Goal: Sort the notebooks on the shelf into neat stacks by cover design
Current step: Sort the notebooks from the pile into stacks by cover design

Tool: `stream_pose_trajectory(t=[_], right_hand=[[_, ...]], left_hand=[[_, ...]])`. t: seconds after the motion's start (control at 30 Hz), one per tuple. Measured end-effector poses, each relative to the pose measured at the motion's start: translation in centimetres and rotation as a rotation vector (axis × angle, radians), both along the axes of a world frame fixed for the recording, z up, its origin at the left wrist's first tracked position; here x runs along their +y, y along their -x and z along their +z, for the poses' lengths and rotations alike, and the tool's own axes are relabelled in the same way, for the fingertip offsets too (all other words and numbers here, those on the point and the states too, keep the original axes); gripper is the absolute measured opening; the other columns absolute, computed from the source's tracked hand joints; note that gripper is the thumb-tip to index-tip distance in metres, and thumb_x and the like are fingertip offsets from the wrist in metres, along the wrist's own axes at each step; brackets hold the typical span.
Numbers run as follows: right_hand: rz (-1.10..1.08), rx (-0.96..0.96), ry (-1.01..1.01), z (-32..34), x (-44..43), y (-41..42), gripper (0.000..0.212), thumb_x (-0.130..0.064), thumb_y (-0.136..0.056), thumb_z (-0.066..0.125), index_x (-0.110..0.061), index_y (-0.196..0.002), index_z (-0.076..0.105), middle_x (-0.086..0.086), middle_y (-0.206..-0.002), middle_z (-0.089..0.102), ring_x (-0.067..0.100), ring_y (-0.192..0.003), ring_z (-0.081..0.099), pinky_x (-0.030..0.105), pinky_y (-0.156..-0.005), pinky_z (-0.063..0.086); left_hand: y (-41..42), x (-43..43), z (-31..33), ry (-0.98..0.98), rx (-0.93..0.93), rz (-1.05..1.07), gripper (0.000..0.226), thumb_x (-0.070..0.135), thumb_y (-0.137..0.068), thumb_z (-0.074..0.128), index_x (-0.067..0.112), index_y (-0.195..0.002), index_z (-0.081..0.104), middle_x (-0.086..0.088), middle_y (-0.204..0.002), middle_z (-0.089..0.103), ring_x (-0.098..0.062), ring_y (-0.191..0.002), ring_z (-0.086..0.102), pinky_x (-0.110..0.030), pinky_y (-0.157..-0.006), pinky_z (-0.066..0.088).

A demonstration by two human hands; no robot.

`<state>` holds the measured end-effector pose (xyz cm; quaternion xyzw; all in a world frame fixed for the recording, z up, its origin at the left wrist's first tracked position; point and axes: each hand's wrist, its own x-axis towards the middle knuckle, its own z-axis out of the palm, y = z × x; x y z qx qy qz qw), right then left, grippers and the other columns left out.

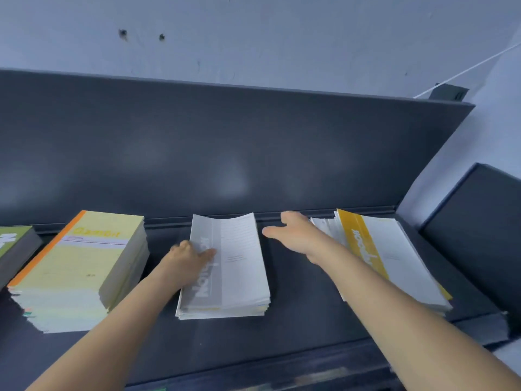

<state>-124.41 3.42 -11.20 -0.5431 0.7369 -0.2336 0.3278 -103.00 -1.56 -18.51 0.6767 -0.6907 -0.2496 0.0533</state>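
Left hand at the left long edge of the grey-banded stack: thumb laid flat on the top cover, other fingers curled down against the stack's side, a grasp on that edge. Top cover's far end curled upward.

Right hand released, palm down, fingers straight and spread, thumb pointing left. Placed over the strip of shelf between the grey-banded stack and the yellow-banded stack, close to the shelf's back edge. Fingertips just beside the far left corner of the yellow-banded stack; contact impossible to tell.

Grey-banded stack at mid-shelf, fairly square, white covers with a grey band along the left. Yellow-banded stack toward the shelf's right end, near the back edge, loosely fanned, with white page edges sticking out at its left.

Left of the left forearm, a taller pale yellow stack with an orange spine and yellow lettering, lower notebooks stepped out toward the front edge. At the shelf's far left, partly cut off, a green-covered stack.

Behind everything, a dark back panel below a pale wall.
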Motion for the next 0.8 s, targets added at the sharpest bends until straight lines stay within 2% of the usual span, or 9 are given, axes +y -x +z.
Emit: stream_pose_trajectory(t=[0.1,0.17,0.27,0.43,0.53,0.6,0.67,0.73,0.8], right_hand=[[-0.058,0.189,0.108,2.8,1.2,5.9,0.033,-0.029,-0.081,0.062,-0.018,-0.069,0.033,-0.005,-0.071,0.031,0.014,-0.061,0.032,0.029,-0.051,0.022],[-0.125,0.33,0.086,3.7,2.5,10.5,0.022,-0.031,-0.079,0.066,-0.015,-0.089,0.054,0.003,-0.088,0.051,0.022,-0.081,0.051,0.031,-0.062,0.038],[-0.248,0.508,-0.145,3.2,5.3,16.5,0.07,-0.041,-0.076,0.073,-0.007,-0.132,0.048,0.012,-0.132,0.052,0.03,-0.119,0.05,0.037,-0.096,0.045],[-0.364,0.099,-0.298,-0.5,9.1,19.4,0.051,-0.04,-0.07,0.081,-0.009,-0.103,0.059,0.005,-0.109,0.061,0.025,-0.103,0.058,0.038,-0.094,0.048],[-0.413,-0.026,-0.213,-3.0,8.9,20.3,0.085,-0.062,-0.042,0.081,-0.014,-0.11,0.064,0.004,-0.107,0.067,0.024,-0.097,0.064,0.042,-0.09,0.052],[-0.436,-0.106,-0.168,-4.2,8.8,21.0,0.094,-0.064,-0.031,0.079,-0.015,-0.11,0.064,0.004,-0.107,0.068,0.025,-0.096,0.065,0.043,-0.089,0.053],[-0.452,-0.154,-0.141,-3.8,9.1,20.6,0.082,-0.058,-0.041,0.083,-0.015,-0.11,0.065,0.003,-0.105,0.068,0.024,-0.095,0.065,0.043,-0.088,0.053],[-0.448,-0.178,-0.126,-3.6,9.4,20.3,0.064,-0.047,-0.058,0.085,-0.015,-0.11,0.065,0.002,-0.105,0.068,0.022,-0.095,0.065,0.041,-0.088,0.054],[-0.441,-0.178,-0.115,-3.9,9.2,20.7,0.061,-0.043,-0.061,0.086,-0.014,-0.11,0.064,0.002,-0.106,0.068,0.022,-0.097,0.064,0.039,-0.088,0.053]], left_hand=[[-0.8,-0.5,-0.9,0.069,-0.165,-0.153,0.053,0.03,-0.104,0.026,0.026,-0.154,0.008,-0.016,-0.135,0.037,-0.033,-0.127,0.041,-0.032,-0.104,0.033],[-0.9,-0.9,-1.0,0.06,-0.253,-0.169,0.054,0.032,-0.104,0.026,0.022,-0.154,0.008,-0.015,-0.134,0.04,-0.032,-0.125,0.043,-0.031,-0.103,0.034],[-0.4,-0.8,-0.8,0.078,-0.194,-0.147,0.052,0.044,-0.101,0.033,0.015,-0.143,0.041,-0.017,-0.12,0.051,-0.034,-0.116,0.049,-0.036,-0.099,0.04],[2.2,2.5,1.7,0.434,-0.335,-0.073,0.086,0.041,-0.083,0.068,-0.005,-0.145,0.028,-0.022,-0.134,0.042,-0.042,-0.121,0.04,-0.053,-0.091,0.043],[6.8,4.1,2.3,0.637,-0.066,-0.284,0.07,0.026,-0.08,0.074,0.001,-0.139,0.044,-0.017,-0.129,0.053,-0.038,-0.117,0.049,-0.048,-0.091,0.047],[11.2,5.9,3.4,0.394,0.243,-0.354,0.05,0.031,-0.089,0.064,0.01,-0.133,0.053,-0.004,-0.125,0.058,-0.024,-0.117,0.054,-0.028,-0.097,0.041],[15.4,7.0,3.6,0.101,0.496,-0.36,0.026,0.039,-0.091,0.059,0.019,-0.107,0.063,0.007,-0.099,0.06,-0.016,-0.096,0.059,-0.022,-0.083,0.042],[18.5,7.3,3.2,-0.121,0.665,-0.307,0.044,0.059,-0.085,0.054,0.016,-0.083,0.055,0.004,-0.078,0.054,-0.015,-0.075,0.051,-0.028,-0.073,0.045],[20.6,7.4,2.8,-0.286,0.777,-0.21,0.061,0.066,-0.08,0.053,0.006,-0.09,0.057,0.001,-0.085,0.066,-0.015,-0.076,0.06,-0.036,-0.084,0.054]])
